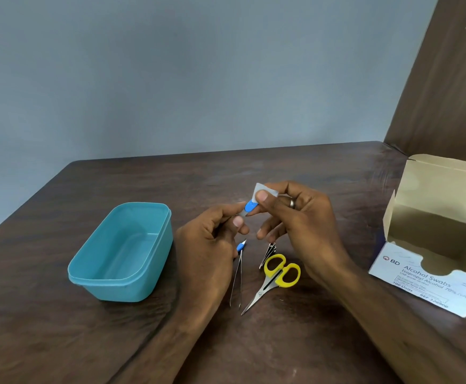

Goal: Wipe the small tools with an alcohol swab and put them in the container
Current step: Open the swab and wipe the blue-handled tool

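Swab point(266, 189) pinched in right hand point(295, 217), pressed on blue-handled tool point(250, 207) gripped by left hand point(212, 245) above desk point(323, 173). Wiping looks just begun. Container point(121, 253) at left holds nothing. Tweezers point(237, 278), yellow-handled scissors point(274, 278), clippers point(268, 253) lie on desk below hands, apparently not yet wiped. Dark wood-grain desk; open swab box point(434, 231) at right; plain grey wall point(171, 79) behind.

A dark wood-grain table point(281, 173) carries a teal container point(121, 253). Right of the container lie tweezers point(237, 278), yellow-handled scissors point(274, 275) and a partly hidden metal tool point(268, 252); farthest right lies an open alcohol swab box point(434, 245).
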A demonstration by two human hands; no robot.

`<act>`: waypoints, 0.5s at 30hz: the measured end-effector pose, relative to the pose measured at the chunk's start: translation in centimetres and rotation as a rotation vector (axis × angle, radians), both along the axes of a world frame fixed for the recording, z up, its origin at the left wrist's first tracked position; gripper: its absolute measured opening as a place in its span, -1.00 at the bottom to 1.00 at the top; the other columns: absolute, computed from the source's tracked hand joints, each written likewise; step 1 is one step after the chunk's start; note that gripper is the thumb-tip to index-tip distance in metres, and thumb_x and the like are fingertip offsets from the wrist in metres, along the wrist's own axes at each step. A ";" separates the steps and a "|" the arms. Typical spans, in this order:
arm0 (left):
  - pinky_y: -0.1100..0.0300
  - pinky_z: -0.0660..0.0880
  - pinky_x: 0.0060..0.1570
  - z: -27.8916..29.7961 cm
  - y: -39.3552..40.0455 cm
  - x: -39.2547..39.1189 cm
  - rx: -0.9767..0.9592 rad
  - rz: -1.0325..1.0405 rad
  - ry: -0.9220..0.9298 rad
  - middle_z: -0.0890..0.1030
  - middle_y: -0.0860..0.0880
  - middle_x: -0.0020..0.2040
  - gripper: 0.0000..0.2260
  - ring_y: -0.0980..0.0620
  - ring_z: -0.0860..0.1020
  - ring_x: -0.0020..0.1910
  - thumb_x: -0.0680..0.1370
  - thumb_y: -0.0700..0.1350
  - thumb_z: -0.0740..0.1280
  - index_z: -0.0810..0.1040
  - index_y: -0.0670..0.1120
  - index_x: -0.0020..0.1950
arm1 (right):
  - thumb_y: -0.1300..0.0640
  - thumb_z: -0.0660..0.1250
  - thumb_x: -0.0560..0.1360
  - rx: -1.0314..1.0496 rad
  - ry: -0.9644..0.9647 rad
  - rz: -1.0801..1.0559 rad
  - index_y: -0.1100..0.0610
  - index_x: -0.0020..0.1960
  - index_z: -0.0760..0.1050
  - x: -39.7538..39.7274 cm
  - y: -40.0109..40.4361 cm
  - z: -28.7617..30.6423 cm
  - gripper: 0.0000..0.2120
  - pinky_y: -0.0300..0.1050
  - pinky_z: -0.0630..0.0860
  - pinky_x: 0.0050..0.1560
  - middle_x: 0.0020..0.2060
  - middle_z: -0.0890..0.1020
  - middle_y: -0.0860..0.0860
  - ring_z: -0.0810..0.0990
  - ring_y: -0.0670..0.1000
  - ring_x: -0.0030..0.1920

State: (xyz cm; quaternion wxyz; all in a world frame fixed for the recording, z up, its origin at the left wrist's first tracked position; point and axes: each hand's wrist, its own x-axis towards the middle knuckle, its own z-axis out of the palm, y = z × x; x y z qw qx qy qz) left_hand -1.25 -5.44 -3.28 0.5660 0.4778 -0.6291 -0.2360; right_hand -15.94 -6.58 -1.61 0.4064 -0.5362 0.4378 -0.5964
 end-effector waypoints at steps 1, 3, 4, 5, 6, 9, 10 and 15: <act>0.34 0.45 -0.50 0.0 0.0 0.0 -0.002 0.001 0.000 0.64 0.12 -0.28 -0.76 0.18 0.50 -0.48 0.56 -0.27 0.35 0.65 0.07 0.07 | 0.17 0.42 0.55 0.000 -0.005 0.009 0.10 0.02 0.62 0.0 0.0 0.0 -0.94 -0.06 0.53 -0.38 -0.20 0.75 0.07 0.64 0.10 -0.44; 0.29 0.45 -0.46 0.0 0.0 0.1 -0.010 0.003 -0.005 0.64 0.12 -0.28 -0.75 0.21 0.49 -0.46 0.56 -0.25 0.35 0.64 0.10 0.04 | 0.21 0.46 0.50 -0.001 -0.011 0.028 0.11 0.03 0.62 0.0 0.0 0.0 -0.88 -0.03 0.52 -0.36 -0.20 0.75 0.09 0.64 0.09 -0.42; 0.29 0.44 -0.43 0.0 0.0 0.2 -0.011 0.005 -0.008 0.64 0.13 -0.27 -0.75 0.22 0.49 -0.44 0.56 -0.25 0.35 0.64 0.11 0.03 | 0.23 0.49 0.46 -0.002 -0.009 0.033 0.12 0.03 0.61 0.0 0.0 0.0 -0.84 -0.02 0.52 -0.36 -0.19 0.75 0.10 0.64 0.09 -0.42; 0.31 0.42 -0.41 0.0 -0.1 0.2 -0.010 0.007 -0.008 0.64 0.12 -0.28 -0.75 0.23 0.50 -0.43 0.57 -0.25 0.35 0.64 0.11 0.03 | 0.25 0.52 0.43 -0.002 -0.006 0.035 0.13 0.02 0.60 0.1 0.0 0.0 -0.81 -0.02 0.52 -0.36 -0.19 0.75 0.11 0.64 0.10 -0.42; 0.31 0.42 -0.41 0.1 -0.1 0.2 -0.006 0.004 -0.005 0.63 0.12 -0.28 -0.75 0.24 0.50 -0.42 0.57 -0.26 0.34 0.64 0.11 0.02 | 0.27 0.53 0.41 -0.001 -0.007 0.036 0.13 0.00 0.60 0.2 0.0 0.0 -0.79 -0.03 0.52 -0.37 -0.19 0.74 0.11 0.64 0.10 -0.42; 0.32 0.38 -0.44 0.3 0.2 0.2 0.023 -0.038 0.041 0.62 0.07 -0.31 -0.77 0.23 0.47 -0.46 0.58 -0.27 0.32 0.66 0.05 0.00 | 0.29 0.55 0.37 0.003 -0.029 0.039 0.12 -0.01 0.60 0.1 -0.2 0.0 -0.75 -0.08 0.51 -0.41 -0.21 0.74 0.11 0.63 0.10 -0.44; 0.30 0.37 -0.46 0.5 0.3 0.1 0.051 -0.067 0.092 0.62 0.03 -0.32 -0.78 0.22 0.44 -0.49 0.58 -0.28 0.32 0.67 0.02 0.00 | 0.29 0.55 0.37 -0.002 -0.033 0.043 0.11 0.00 0.61 0.1 -0.2 0.0 -0.74 -0.09 0.51 -0.41 -0.21 0.74 0.10 0.62 0.09 -0.44; 0.29 0.24 -0.60 1.1 0.3 0.4 0.325 -0.227 0.474 0.55 -0.11 -0.37 -0.79 0.11 0.24 -0.60 0.57 -0.34 0.28 0.68 -0.13 -0.03 | 0.22 0.54 0.34 -0.042 0.001 0.084 0.06 0.11 0.64 -0.2 -0.1 0.0 -0.64 -0.12 0.52 -0.42 -0.26 0.71 0.00 0.61 0.07 -0.41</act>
